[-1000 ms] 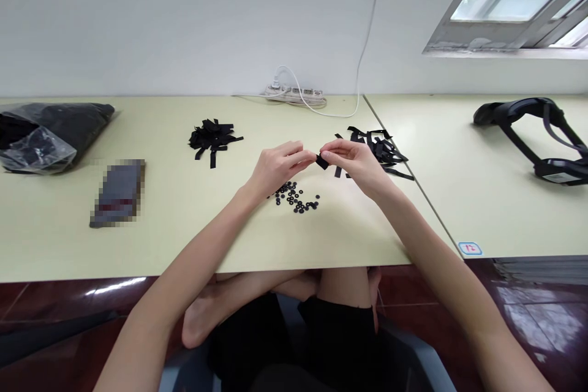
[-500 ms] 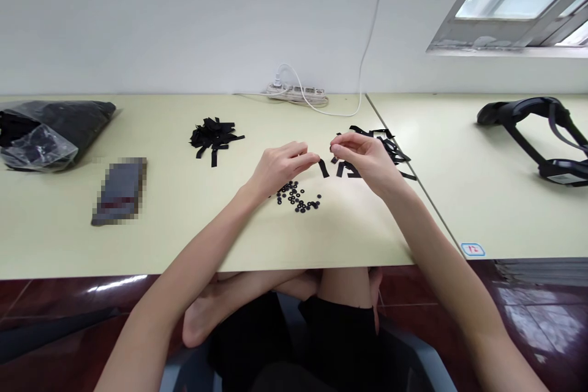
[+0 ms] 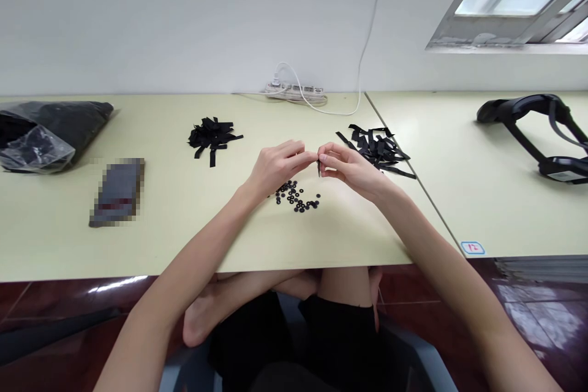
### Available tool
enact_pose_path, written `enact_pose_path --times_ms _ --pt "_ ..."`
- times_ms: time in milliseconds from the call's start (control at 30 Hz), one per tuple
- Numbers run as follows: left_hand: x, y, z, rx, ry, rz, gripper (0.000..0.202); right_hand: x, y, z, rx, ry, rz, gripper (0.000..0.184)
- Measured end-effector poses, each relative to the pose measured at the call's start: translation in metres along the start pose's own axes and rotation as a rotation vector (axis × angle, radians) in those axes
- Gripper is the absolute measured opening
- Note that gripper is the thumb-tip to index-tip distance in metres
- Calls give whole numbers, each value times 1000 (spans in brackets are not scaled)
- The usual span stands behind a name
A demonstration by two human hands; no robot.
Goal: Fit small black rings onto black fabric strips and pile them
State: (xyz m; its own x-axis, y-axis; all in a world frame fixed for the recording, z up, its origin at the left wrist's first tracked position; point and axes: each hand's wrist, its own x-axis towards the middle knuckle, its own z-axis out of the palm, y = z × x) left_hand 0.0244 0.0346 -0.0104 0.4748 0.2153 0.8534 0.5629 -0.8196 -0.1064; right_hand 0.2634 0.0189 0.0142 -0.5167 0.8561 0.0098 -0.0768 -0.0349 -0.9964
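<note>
My left hand and my right hand meet fingertip to fingertip above the pale green table. Both pinch a short black strip, seen almost edge-on between the fingers. Just below the hands lies a scatter of several small black rings. To the right of my right hand sits a loose pile of black strips. A tighter heap of black strips lies to the left, behind my left hand.
A clear plastic bag of black material rests at the far left, with a blurred dark flat object near it. A white power strip and cable sit by the wall. A black headset lies on the adjoining table at the right.
Half a second ago my hands were apart, the strip hanging from the left fingers. The right hand has come back and both hands now pinch the strip together.
</note>
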Motion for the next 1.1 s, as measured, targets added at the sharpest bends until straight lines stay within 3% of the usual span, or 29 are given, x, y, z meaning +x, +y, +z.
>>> enact_pose_path --times_ms 267,667,867,1100 --pt "-1 2 0 -105 -68 -137 23 3 7 0 119 -4 21 31" --pt "5 9 -3 -125 -16 -178 25 3 2 12 -128 105 -238 21" --pt "5 11 -2 -158 -66 -222 21 4 1 13 -134 143 -293 16" --pt "7 17 -6 -355 -184 -420 13 6 3 11 -141 148 -306 14"
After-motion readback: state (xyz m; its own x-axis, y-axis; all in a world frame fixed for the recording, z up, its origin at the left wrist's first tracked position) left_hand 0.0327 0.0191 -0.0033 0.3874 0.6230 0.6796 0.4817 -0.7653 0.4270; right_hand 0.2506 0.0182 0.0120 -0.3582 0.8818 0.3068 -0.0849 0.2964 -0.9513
